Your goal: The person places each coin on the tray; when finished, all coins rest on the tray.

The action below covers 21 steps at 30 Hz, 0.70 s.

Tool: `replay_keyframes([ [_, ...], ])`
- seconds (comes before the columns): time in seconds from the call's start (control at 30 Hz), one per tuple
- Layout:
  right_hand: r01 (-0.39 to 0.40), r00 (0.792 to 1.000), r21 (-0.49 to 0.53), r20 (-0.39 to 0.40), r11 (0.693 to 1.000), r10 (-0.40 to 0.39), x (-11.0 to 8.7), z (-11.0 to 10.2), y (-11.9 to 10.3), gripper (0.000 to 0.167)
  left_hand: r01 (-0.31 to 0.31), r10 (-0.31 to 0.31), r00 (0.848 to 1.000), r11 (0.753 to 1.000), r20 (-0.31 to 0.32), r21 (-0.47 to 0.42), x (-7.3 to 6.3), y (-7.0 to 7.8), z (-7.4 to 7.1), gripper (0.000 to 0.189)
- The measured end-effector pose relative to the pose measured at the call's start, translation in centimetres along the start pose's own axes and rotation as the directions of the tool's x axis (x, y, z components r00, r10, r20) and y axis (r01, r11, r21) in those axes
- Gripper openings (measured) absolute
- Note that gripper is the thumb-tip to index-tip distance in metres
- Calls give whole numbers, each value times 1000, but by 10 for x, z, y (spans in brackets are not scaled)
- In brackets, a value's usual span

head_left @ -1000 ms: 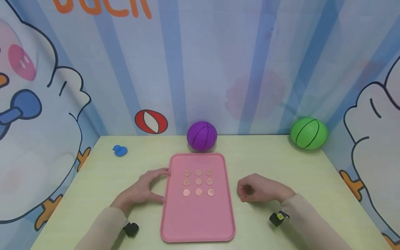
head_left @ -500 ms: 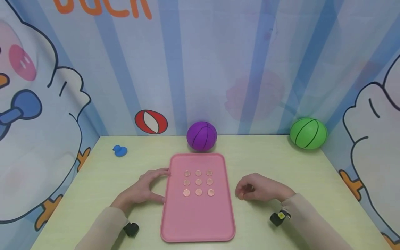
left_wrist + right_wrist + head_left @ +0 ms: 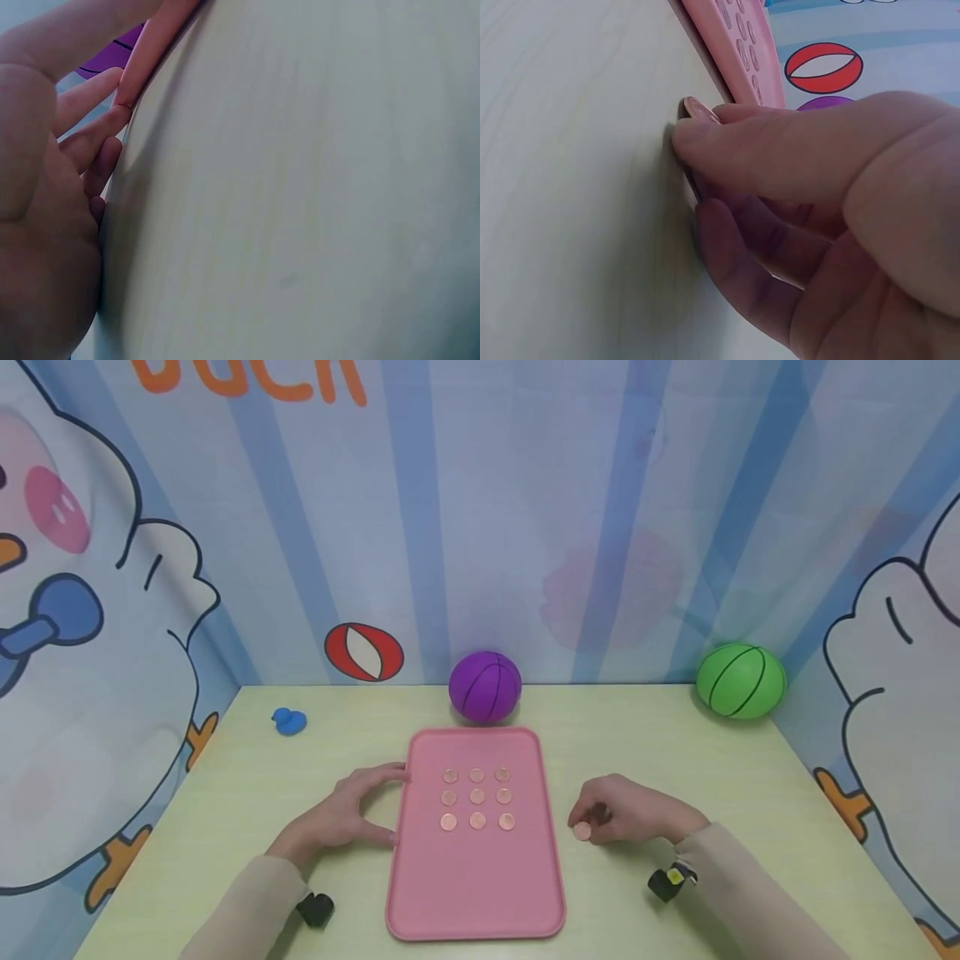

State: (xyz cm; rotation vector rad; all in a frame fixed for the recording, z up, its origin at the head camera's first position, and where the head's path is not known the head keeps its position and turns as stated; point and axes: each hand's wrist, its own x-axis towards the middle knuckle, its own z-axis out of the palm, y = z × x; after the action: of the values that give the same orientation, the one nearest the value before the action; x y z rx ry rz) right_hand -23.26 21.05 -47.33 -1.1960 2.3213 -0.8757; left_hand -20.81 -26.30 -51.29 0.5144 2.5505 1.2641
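Observation:
A pink tray point(image 3: 476, 893) lies on the pale table, bearing several copper-coloured coins point(image 3: 477, 796) in neat rows and columns. My left hand point(image 3: 345, 810) is spread wide at the tray's left side, with the thumb and fingertips touching its rim; in the left wrist view the fingers point(image 3: 94, 139) reach the tray edge. To the right of the tray, just above or on the table, my right hand point(image 3: 626, 810) pinches another copper-coloured coin point(image 3: 699, 110) between thumb and fingers. Part of that coin is hidden behind the thumb.
Behind the tray sits a purple ball point(image 3: 485, 687). A green ball point(image 3: 741, 682) stands at the back right corner, and a small blue rubber duck point(image 3: 288, 722) at the back left. A printed curtain point(image 3: 510, 510) closes off the table's far edge.
The coin at my right fingertips has come into fuller view, its face now showing. My right hand has shifted only slightly; my left hand and the tray stay put.

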Motion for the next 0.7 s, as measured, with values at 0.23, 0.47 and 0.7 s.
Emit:
replay_keyframes([
  [0.23,-17,1000,4,-9,1000,17,0,1,0,16,-37,37,999,999,-3,31,2,-2,1,91],
  [0.47,-17,1000,-10,-15,1000,17,2,1,-3,18,-19,19,1000,999,-5,26,2,-2,1,92],
  [0.7,-7,1000,-77,-19,997,6,6,1,-7,22,-4,5,1000,1000,-7,24,1,-1,1,93],
])
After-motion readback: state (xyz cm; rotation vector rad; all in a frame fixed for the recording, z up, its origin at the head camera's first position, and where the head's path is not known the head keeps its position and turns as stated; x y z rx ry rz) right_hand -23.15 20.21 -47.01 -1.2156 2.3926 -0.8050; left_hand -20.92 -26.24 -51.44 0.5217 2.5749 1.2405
